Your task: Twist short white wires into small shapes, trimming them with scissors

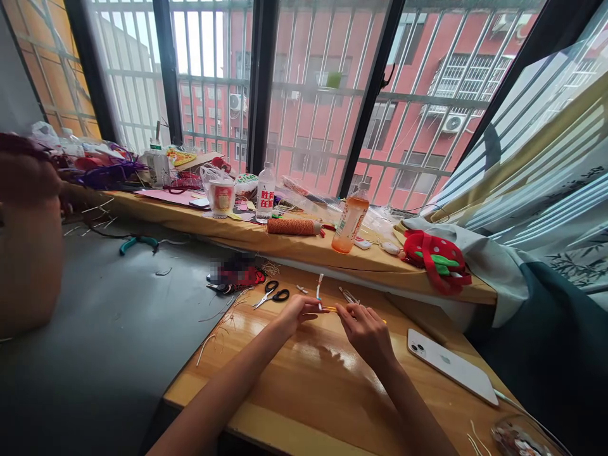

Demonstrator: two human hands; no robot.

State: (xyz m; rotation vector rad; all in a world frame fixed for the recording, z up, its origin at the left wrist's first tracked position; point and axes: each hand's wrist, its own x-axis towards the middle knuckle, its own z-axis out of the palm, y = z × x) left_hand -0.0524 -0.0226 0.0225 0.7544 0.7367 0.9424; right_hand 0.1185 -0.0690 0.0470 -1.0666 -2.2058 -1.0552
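Observation:
My left hand [295, 314] and my right hand [365, 329] meet over a wooden table [304, 386]. Both pinch a thin orange-yellow strand [331, 309] stretched between them. A short white stick [319, 286] rises from my left fingers. Black-handled scissors [272, 294] lie just beyond my left hand. Small metal tweezers [349, 296] lie beyond my right hand.
A white phone [451, 366] lies face down at right. On the window ledge [247, 235] stand a spool of orange thread [292, 226], a bottle of orange drink [350, 221], a clear bottle [265, 193], a cup [221, 196] and a red strawberry pouch [439, 259]. Teal pliers [137, 242] lie at left.

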